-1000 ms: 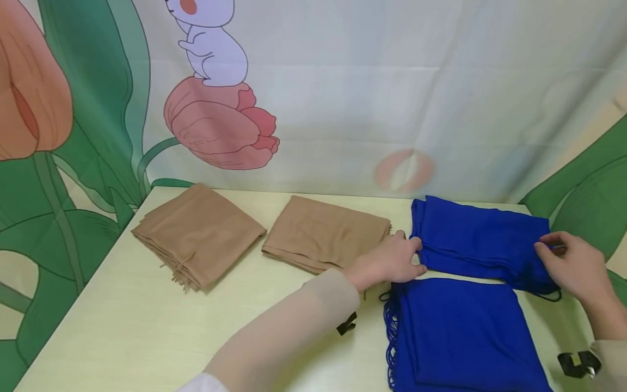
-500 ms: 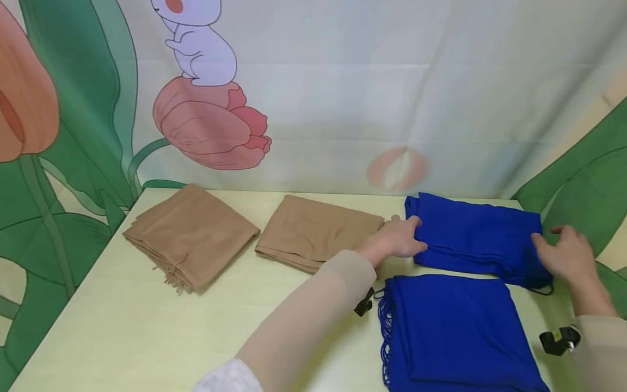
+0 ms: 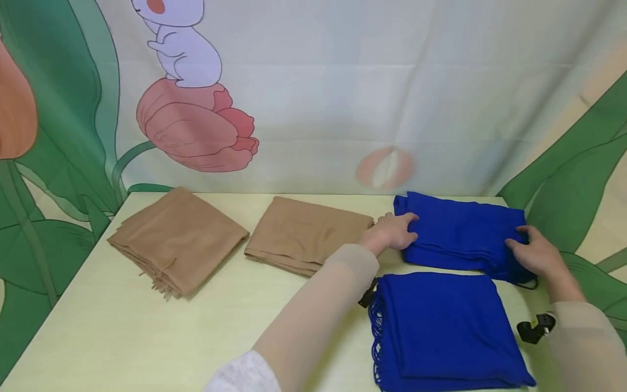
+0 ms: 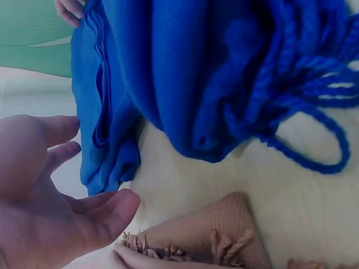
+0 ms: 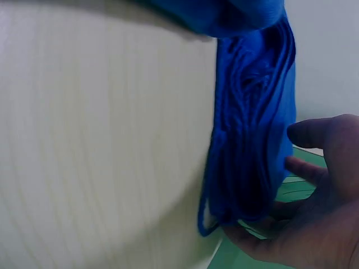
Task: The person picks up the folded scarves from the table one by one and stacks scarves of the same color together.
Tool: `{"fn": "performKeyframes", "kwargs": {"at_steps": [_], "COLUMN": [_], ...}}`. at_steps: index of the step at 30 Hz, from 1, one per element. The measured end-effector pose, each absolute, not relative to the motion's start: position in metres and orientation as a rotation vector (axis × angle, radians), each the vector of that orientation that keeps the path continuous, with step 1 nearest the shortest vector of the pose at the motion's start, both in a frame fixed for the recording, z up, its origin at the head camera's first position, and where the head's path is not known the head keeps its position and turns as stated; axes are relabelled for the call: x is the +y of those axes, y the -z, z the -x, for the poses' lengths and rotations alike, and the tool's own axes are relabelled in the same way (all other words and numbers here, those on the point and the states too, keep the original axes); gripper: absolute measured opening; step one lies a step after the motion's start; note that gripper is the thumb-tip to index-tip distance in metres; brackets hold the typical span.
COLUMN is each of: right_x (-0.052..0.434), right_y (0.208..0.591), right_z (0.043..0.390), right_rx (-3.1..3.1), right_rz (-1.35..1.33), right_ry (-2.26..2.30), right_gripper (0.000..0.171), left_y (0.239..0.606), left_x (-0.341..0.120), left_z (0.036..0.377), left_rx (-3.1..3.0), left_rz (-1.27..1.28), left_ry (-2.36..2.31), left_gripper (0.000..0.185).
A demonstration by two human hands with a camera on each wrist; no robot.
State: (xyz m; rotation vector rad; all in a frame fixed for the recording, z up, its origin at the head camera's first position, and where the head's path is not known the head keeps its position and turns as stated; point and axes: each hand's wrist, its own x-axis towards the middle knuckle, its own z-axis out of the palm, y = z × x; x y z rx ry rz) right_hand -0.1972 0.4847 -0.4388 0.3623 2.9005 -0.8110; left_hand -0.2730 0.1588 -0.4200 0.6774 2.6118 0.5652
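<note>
The farther blue cloth (image 3: 455, 231) lies between the left hand (image 3: 391, 231) and right hand (image 3: 538, 253), their fingers (image 4: 60, 130) loosely spread

A white fabric backdrop (image 3: 303, 81) printed with a pale lilac rabbit (image 3: 193, 54) on a pink tulip (image 3: 193, 128) hangs behind a pale wood-grained table (image 3: 147, 337).

Dim wrist views, perhaps slightly soft.

- Room type unclear; a draped tabletop corner
- Far: hanging cloth (image 3: 303, 81) printed with a cartoon animal (image 3: 193, 57) and tulip (image 3: 191, 128)
- Left and right: big printed leaves (image 3: 573, 190)
- Near: pale wood-grain table (image 3: 171, 337)
</note>
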Motion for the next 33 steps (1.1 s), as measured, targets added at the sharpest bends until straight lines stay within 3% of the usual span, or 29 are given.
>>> {"fn": "performKeyframes", "kwargs": {"at_steps": [9, 18, 33], "right_x": [0.485, 0.481, 0.481], "right_y": [0.450, 0.448, 0.445], "right_z": [0.201, 0.195, 0.195], "right_rx": [2.948, 2.983, 3.041], "right_rz": [-0.288, -0.382, -0.348], "right_ry": [0.861, 0.902, 0.924], "right_gripper": [0.051, 0.047, 0.037], "left_y": [0.424, 0.426, 0.430], "left_x": [0.162, 0.171, 0.178], "left_z": [0.277, 0.278, 0.284], "left_rx": [2.638, 2.658, 2.642], "left_rz": [-0.684, -0.732, -0.782], "left_ry": [-0.414, -0.326, -0.478], "left_gripper": [0.050, 0.050, 0.013]}}
